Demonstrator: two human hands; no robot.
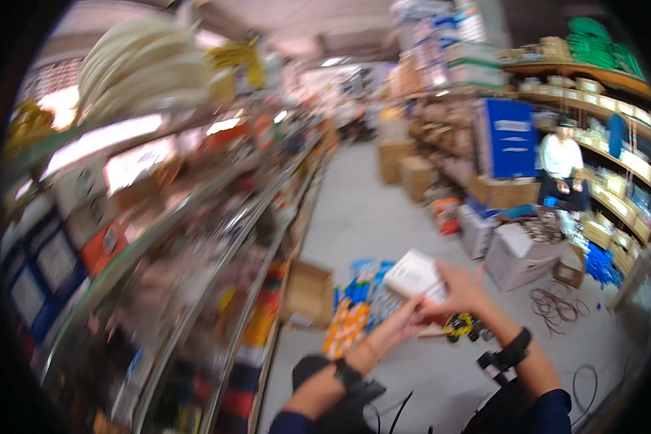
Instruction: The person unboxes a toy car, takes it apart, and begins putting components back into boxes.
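Note:
A small white box (414, 275), apparently cardboard with writing on top, is held up in front of me over the grey floor. My right hand (458, 287) grips its right side. My left hand (407, 320) is at its lower edge, close to the right fingers; blur hides how the left fingers touch it. Behind and below the box lie blue-and-clear packets (377, 293) and orange-and-white packaged items (347, 328). A yellow-and-black object (461, 327) lies on the floor just below my right hand. Both wrists wear black straps.
Glass-fronted shelving (211, 271) runs along the left. An open cardboard box (306, 293) stands beside it. At right are a white carton (521, 255), coiled cord (559, 306) on the floor and stocked shelves (618, 108). A person (561, 157) sits near those shelves.

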